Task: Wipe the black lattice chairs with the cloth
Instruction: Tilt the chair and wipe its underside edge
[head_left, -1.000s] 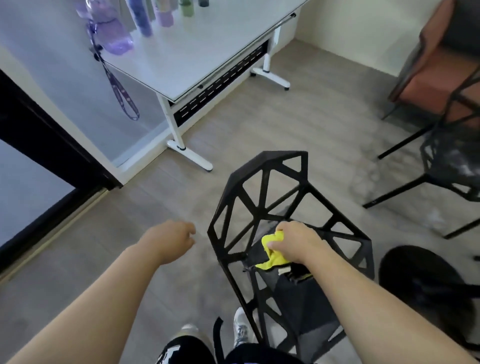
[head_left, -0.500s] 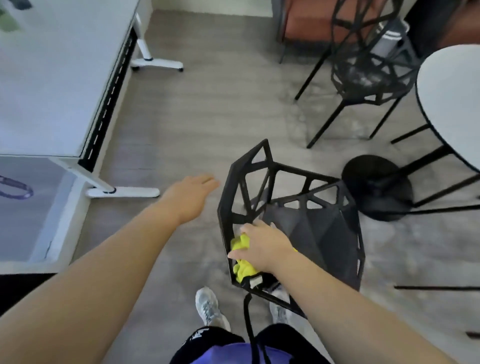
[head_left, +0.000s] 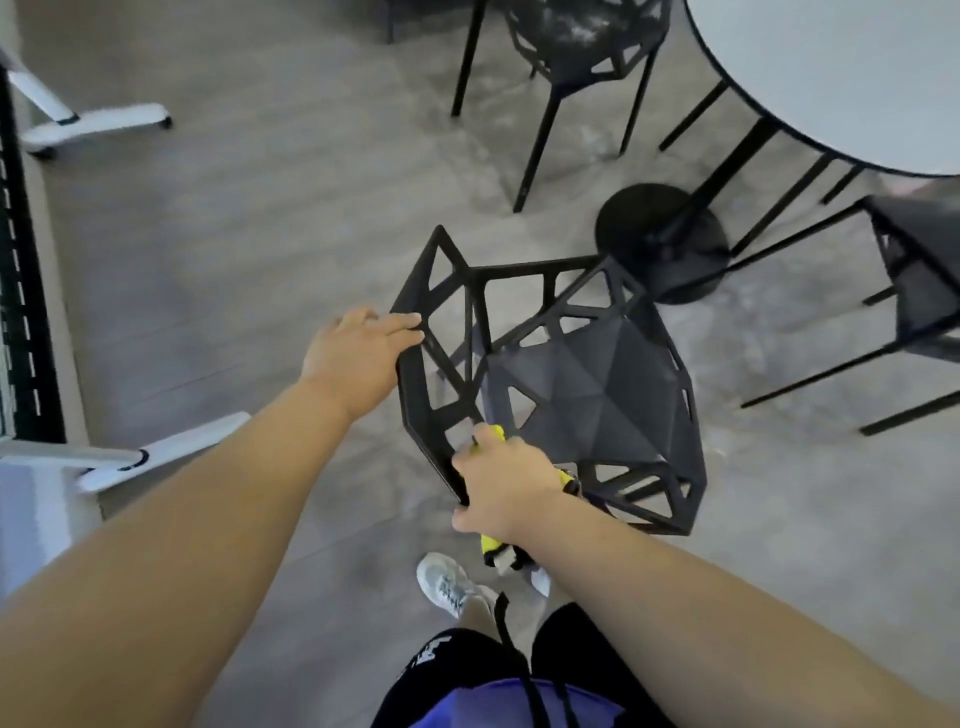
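My right hand grips the yellow cloth, bunched under my fingers against the black lattice chair. My left hand lays straight fingers on its rim.

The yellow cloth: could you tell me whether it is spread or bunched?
Bunched: the right hand grips the yellow cloth, with only small wads poking out.

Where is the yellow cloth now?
In the head view, below centre, the yellow cloth is gripped in the right hand, against the near rim of the black lattice chair.
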